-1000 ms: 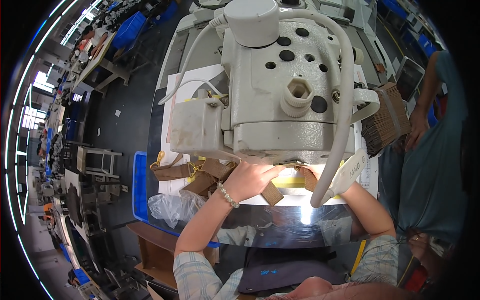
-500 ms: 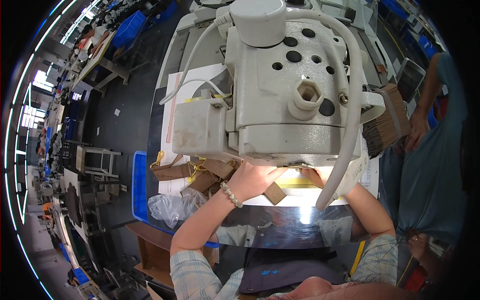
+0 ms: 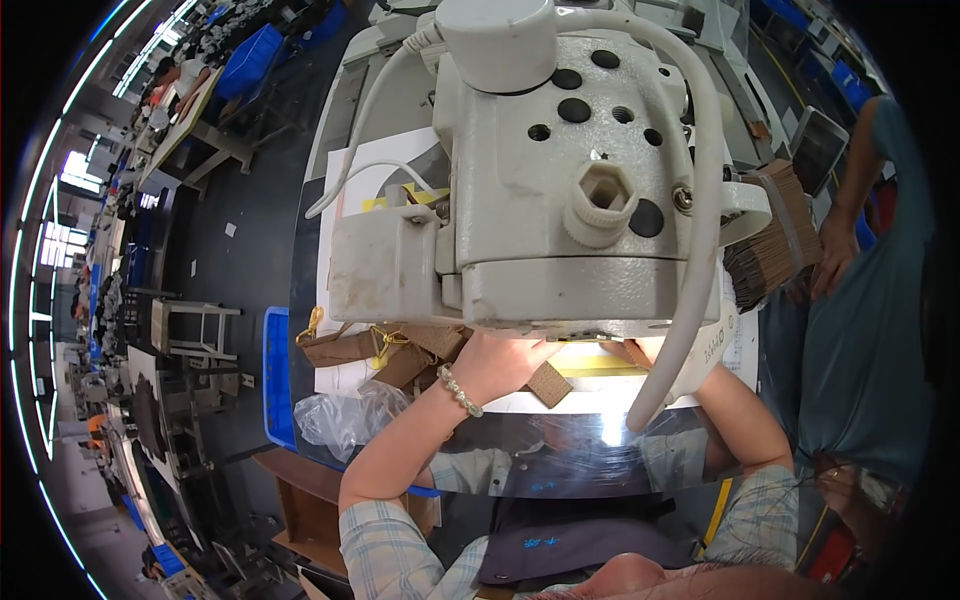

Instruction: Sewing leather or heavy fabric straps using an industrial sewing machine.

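My left hand (image 3: 498, 362), with a beaded bracelet at the wrist, reaches under the head of a grey-white industrial sewing machine (image 3: 560, 220); its fingertips are hidden there. A short brown woven strap end (image 3: 548, 386) lies just below it on a white-and-yellow work surface. My right hand (image 3: 650, 352) is mostly hidden behind the pale guard and hose, beside another brown strap piece (image 3: 630, 352). I cannot see clearly what either hand grips. A pile of brown straps with yellow hardware (image 3: 385, 350) lies left of my left hand.
A crumpled clear plastic bag (image 3: 345, 420) rests at the front left, beside a blue bin (image 3: 280, 380). A bundle of brown strips (image 3: 765, 235) sits right of the machine. A co-worker's arm (image 3: 840, 230) is at the right. A cardboard box (image 3: 305, 510) is below the table.
The view has shifted slightly. My hands stay under the machine head with only small movement, and the strap by my right hand shows less than a second ago.
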Demonstrator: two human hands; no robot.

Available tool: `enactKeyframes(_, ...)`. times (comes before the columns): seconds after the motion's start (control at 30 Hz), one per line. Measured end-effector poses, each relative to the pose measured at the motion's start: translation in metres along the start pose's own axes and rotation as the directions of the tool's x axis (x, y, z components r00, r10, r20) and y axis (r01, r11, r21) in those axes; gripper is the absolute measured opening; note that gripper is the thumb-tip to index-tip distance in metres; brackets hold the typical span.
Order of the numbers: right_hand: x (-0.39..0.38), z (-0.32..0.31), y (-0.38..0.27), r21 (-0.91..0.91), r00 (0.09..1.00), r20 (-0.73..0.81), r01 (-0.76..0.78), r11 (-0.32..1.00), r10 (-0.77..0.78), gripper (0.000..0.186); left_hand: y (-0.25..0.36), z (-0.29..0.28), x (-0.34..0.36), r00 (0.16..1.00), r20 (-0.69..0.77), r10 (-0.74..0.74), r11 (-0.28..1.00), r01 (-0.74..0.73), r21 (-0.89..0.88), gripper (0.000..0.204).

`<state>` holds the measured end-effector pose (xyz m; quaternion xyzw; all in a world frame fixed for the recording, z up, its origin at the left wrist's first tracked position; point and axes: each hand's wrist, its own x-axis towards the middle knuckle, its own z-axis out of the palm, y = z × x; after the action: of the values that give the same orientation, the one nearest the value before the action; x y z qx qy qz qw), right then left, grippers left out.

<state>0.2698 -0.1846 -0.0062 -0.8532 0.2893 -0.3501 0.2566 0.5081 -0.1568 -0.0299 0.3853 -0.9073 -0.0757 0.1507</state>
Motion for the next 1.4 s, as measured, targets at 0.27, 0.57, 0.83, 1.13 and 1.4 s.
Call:
enactKeyframes(0.27,-0.009,0.010,0.028,0.134,0.976,0.163,-0.165,0.977,0.142,0.016,-0.003,0.006,-0.001,0.991,0.001,-0.132,0.964,0.129,-0.235,0.016)
enactKeyframes(0.57,-0.006,0.014,0.030,0.246,0.775,0.272,-0.630,0.737,0.571,0.013,-0.008,0.013,-0.002,0.995,0.045,-0.088,0.972,0.096,-0.216,0.013)
enactKeyframes(0.83,-0.012,0.018,0.030,0.165,0.915,0.152,-0.397,0.903,0.375,0.020,-0.004,-0.002,0.004,0.993,0.079,-0.093,0.940,0.114,-0.321,0.009)
enactKeyframes(1.13,-0.014,0.015,0.025,-0.007,0.942,0.148,-0.303,0.953,0.300,0.027,-0.005,0.002,0.002,0.999,0.028,-0.040,0.981,0.045,-0.187,0.012)
enactKeyframes(1.4,-0.016,0.020,0.027,0.058,0.880,0.194,-0.452,0.890,0.434,0.028,-0.011,-0.015,-0.011,0.995,0.082,-0.054,0.990,0.065,-0.126,0.016)
